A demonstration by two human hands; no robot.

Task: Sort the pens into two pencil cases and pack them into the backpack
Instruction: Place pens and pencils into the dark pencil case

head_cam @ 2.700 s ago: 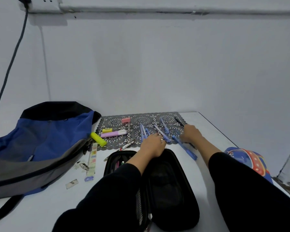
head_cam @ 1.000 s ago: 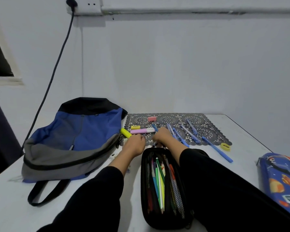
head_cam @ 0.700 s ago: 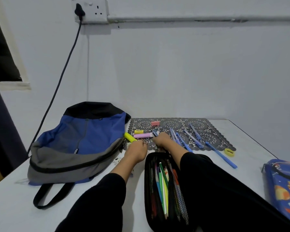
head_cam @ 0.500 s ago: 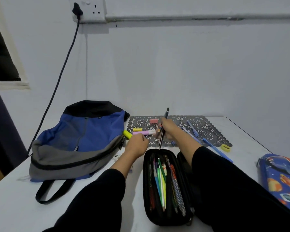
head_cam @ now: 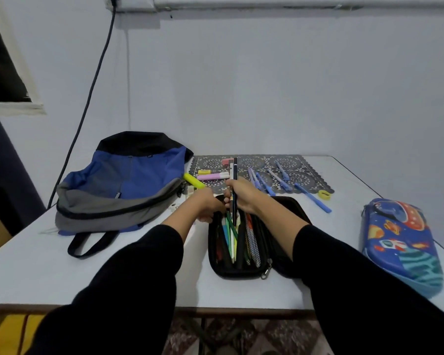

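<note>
Right hand (head_cam: pixel 241 197) grips pens (head_cam: pixel 233 172) upright | left hand (head_cam: pixel 204 204) holds case (head_cam: pixel 241 274) rim, likely steadying it for the drop-in

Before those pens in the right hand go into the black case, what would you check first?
1. Right hand grips the pens: ok.
2. Black pencil case unzipped: ok.
3. Left hand holds the case's rim: ok.
4. Room left inside: cannot tell.
5. Blue pencil case open: not ok, looks shut.
6. Backpack open: cannot tell.
</note>
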